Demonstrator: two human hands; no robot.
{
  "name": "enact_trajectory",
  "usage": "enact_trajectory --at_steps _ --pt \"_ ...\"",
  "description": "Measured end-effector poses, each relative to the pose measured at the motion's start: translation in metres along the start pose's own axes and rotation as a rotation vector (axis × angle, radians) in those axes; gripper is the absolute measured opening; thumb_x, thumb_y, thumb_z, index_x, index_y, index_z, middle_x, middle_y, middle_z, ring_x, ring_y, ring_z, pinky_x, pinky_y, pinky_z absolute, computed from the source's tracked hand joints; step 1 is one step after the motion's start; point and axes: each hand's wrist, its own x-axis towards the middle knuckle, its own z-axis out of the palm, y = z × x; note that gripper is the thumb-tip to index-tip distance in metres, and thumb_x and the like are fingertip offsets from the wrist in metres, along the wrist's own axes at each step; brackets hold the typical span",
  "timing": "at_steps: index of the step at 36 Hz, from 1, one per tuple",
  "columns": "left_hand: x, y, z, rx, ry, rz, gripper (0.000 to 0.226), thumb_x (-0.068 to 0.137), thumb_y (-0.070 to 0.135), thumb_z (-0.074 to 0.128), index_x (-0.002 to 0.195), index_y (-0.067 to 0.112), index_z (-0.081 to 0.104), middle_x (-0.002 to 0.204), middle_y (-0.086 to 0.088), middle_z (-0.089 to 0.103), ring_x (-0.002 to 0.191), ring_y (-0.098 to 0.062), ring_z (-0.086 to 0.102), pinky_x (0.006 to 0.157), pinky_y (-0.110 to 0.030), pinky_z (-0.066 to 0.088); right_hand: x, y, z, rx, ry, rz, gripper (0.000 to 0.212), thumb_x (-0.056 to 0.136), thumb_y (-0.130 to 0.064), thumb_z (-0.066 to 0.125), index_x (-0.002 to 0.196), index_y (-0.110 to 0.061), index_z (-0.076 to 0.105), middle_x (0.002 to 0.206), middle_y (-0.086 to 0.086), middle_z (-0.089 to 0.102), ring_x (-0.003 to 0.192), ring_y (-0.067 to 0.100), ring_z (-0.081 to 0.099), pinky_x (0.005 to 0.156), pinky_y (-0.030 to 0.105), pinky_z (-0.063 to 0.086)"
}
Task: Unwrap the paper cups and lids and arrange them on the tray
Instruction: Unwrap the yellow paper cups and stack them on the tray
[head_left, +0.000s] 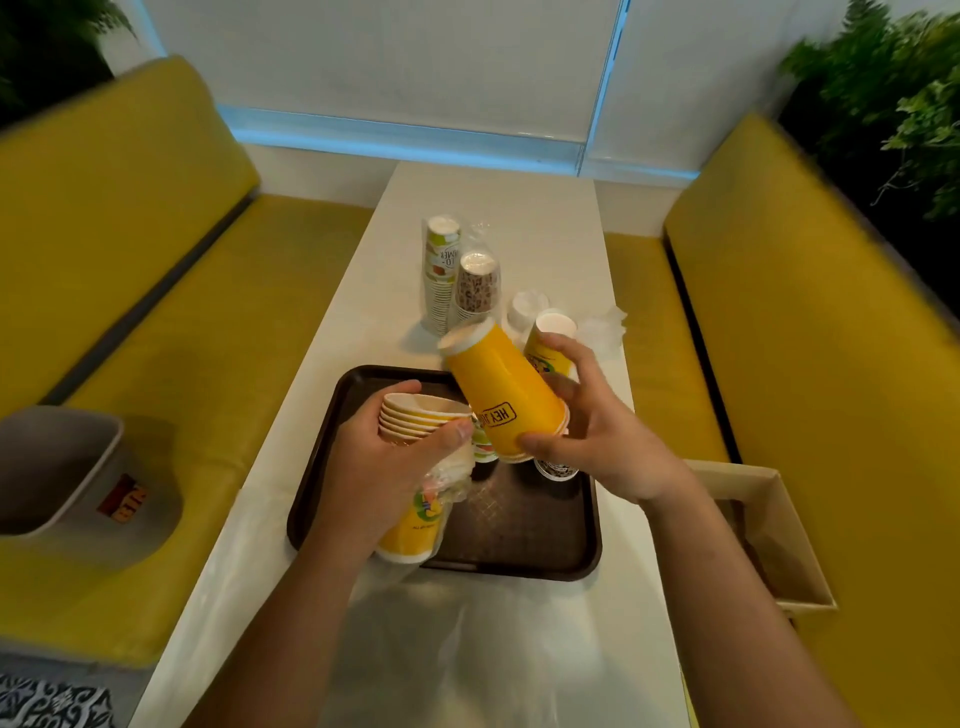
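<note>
Splitting one sleeve of yellow cups looks to be the step in hand. Our left hand (382, 470) curls round the wrapped stack (423, 415), rims up, with loose plastic bunched under the fingers, above the near left part of the brown tray (519, 551). Our right hand (597, 441) grips a few nested yellow cups (498, 389) at the rim end, tilted, bases pointing up and away. Both forearms reach in over the desk (519, 208), wrists turned inward. Next, we judge, the right hand must set its cups on bare tray beside the small cups (557, 467) standing there, without knocking them.
</note>
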Motion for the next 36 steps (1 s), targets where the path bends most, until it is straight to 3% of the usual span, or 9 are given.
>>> enact_trajectory --at_steps 2,5,9,14,20,25,29,33,36 --pt "0.001 0.001 0.001 -0.016 0.005 -0.001 0.079 0.059 0.065 0.082 0.132 0.043 0.06 0.113 0.016 0.07 0.102 -0.01 0.07 0.082 -0.03 0.06 0.002 -0.002 0.004 -0.193 -0.05 0.003 0.1 0.085 -0.016 0.088 0.154 -0.051 0.026 0.148 -0.009 0.051 0.128 0.012 0.061 0.1 0.037 0.058" --pt "0.001 0.003 0.003 -0.04 0.026 -0.006 0.079 0.058 0.066 0.083 0.131 0.044 0.061 0.114 0.015 0.07 0.103 -0.01 0.07 0.082 -0.03 0.06 0.009 -0.006 0.01 -0.3 0.021 -0.02 0.09 0.08 -0.024 0.09 0.152 -0.042 0.038 0.136 -0.012 0.059 0.122 0.009 0.062 0.1 0.038 0.057" --pt "0.001 0.004 0.001 -0.026 0.037 0.003 0.081 0.059 0.066 0.08 0.134 0.041 0.061 0.115 0.015 0.07 0.103 -0.011 0.07 0.08 -0.027 0.059 0.025 -0.019 0.006 -0.176 0.332 -0.119 0.082 0.074 -0.026 0.091 0.142 -0.033 0.047 0.127 -0.004 0.064 0.115 0.017 0.065 0.092 0.041 0.061" --pt "-0.002 0.005 -0.001 -0.014 0.016 -0.011 0.078 0.059 0.067 0.077 0.132 0.045 0.059 0.111 0.019 0.067 0.099 -0.007 0.068 0.071 -0.017 0.054 0.052 -0.028 -0.008 -0.222 0.68 -0.226 0.083 0.082 -0.022 0.089 0.149 -0.027 0.04 0.136 -0.007 0.057 0.117 0.006 0.06 0.089 0.021 0.054" --pt "-0.001 0.005 -0.002 -0.002 0.007 -0.013 0.078 0.057 0.068 0.076 0.129 0.046 0.057 0.11 0.02 0.066 0.098 -0.008 0.068 0.07 -0.017 0.053 0.074 -0.01 -0.015 -0.374 0.784 -0.142 0.088 0.084 -0.032 0.088 0.154 -0.022 0.035 0.145 0.001 0.055 0.125 0.017 0.056 0.099 0.034 0.052" --pt "-0.001 0.003 -0.002 0.012 -0.015 -0.025 0.084 0.057 0.07 0.077 0.134 0.044 0.058 0.114 0.018 0.066 0.102 -0.01 0.068 0.078 -0.024 0.057 0.083 0.02 -0.016 -0.5 0.704 0.09 0.09 0.08 -0.046 0.088 0.148 -0.022 0.033 0.137 0.006 0.06 0.119 0.028 0.063 0.1 0.051 0.055" --pt "0.0 0.003 -0.001 0.036 -0.054 -0.039 0.089 0.057 0.068 0.079 0.139 0.041 0.055 0.114 0.019 0.065 0.101 -0.009 0.067 0.077 -0.021 0.056 0.078 0.036 -0.009 -0.514 0.783 0.153 0.097 0.076 -0.047 0.089 0.15 -0.021 0.033 0.152 0.007 0.048 0.139 0.031 0.047 0.116 0.055 0.042" --pt "0.002 0.001 0.001 0.102 -0.09 -0.045 0.096 0.054 0.071 0.079 0.142 0.042 0.052 0.115 0.022 0.062 0.103 -0.007 0.064 0.078 -0.022 0.054 0.054 0.016 0.024 -0.487 0.965 -0.182 0.053 0.087 -0.036 0.078 0.13 -0.017 0.053 0.147 0.006 0.046 0.139 0.024 0.04 0.111 0.034 0.038" --pt "0.003 -0.001 0.003 0.11 -0.123 -0.051 0.099 0.053 0.07 0.084 0.143 0.04 0.054 0.116 0.018 0.067 0.106 -0.008 0.066 0.089 -0.031 0.057 0.034 -0.003 0.047 -0.472 0.616 -0.411 0.022 0.094 -0.033 0.072 0.109 -0.019 0.066 0.129 -0.001 0.056 0.128 0.02 0.05 0.102 0.032 0.045"
